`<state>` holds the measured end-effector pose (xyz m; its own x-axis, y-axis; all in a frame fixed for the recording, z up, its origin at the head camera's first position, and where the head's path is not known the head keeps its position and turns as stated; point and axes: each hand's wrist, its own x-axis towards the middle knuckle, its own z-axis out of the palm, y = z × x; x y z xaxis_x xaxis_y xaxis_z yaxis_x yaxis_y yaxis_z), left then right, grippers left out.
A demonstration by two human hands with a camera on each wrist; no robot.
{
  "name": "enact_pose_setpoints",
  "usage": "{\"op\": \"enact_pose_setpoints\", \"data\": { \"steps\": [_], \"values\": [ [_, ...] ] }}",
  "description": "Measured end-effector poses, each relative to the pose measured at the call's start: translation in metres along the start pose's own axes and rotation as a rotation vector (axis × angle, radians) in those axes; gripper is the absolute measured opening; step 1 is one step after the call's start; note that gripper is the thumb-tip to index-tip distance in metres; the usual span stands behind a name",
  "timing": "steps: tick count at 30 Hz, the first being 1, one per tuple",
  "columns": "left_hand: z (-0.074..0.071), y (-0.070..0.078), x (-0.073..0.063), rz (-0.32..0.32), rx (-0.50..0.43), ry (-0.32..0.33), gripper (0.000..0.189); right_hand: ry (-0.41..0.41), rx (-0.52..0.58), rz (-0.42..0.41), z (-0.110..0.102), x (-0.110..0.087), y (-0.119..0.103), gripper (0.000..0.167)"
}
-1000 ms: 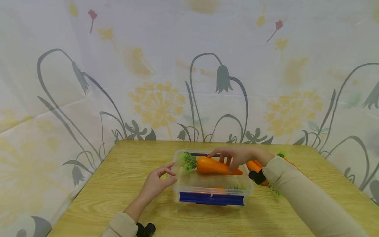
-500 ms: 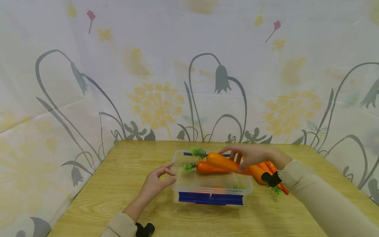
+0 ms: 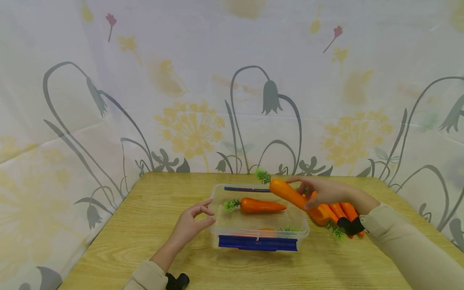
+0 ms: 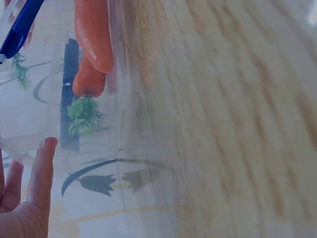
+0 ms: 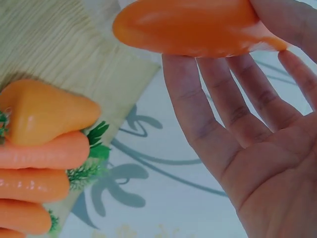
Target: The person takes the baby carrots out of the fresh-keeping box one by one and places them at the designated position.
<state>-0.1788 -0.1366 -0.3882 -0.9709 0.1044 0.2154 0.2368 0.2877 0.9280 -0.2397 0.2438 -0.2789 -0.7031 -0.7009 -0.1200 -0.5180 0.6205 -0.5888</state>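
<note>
My right hand [image 3: 322, 193] pinches an orange carrot [image 3: 288, 193] with a green leafy top, thumb on one side and fingertips on the other. The carrot tilts above the back right of a clear plastic box [image 3: 232, 225] with blue latches. Inside lies another carrot [image 3: 261, 205], its leaves to the left; more orange and green shows through the front wall. At the box's left side, my left hand [image 3: 192, 221] has its fingers extended, fingertips right at the rim. The left wrist view shows carrots [image 4: 93, 37] through the clear wall, beyond the left fingers [image 4: 40, 176].
Several more carrots [image 3: 340, 211] lie in a pile on the wooden table [image 3: 152, 213], right of the box and partly under my right wrist. The right wrist view shows them side by side [image 5: 37, 153]. A flower-patterned cloth [image 3: 195, 72] hangs behind the table.
My right hand has moved right with its carrot, from over the middle of the box towards its right rim, uncovering the carrot inside. The left hand stays at the box's left side.
</note>
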Motion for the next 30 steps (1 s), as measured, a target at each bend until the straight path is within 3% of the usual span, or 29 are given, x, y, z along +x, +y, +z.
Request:
{"op": "enact_pose_setpoints", "data": {
  "steps": [5,10,16,23,30],
  "values": [
    [0.001,0.000,0.000,0.001,0.005,0.003,0.012,0.040,0.040,0.025,0.001,-0.011,0.008,0.074],
    [0.002,-0.002,0.001,0.003,0.007,0.006,0.012,0.068,0.093,-0.007,0.002,-0.020,0.019,0.075],
    [0.002,-0.003,0.001,0.001,0.003,0.009,0.011,0.113,0.063,-0.004,0.003,-0.030,0.032,0.077],
    [0.002,-0.004,0.001,0.007,0.009,0.011,0.012,0.164,0.076,0.066,0.006,-0.042,0.045,0.078],
    [0.001,-0.002,0.001,0.005,0.007,0.013,0.015,0.230,0.043,0.064,0.009,-0.053,0.055,0.078]
  ]
}}
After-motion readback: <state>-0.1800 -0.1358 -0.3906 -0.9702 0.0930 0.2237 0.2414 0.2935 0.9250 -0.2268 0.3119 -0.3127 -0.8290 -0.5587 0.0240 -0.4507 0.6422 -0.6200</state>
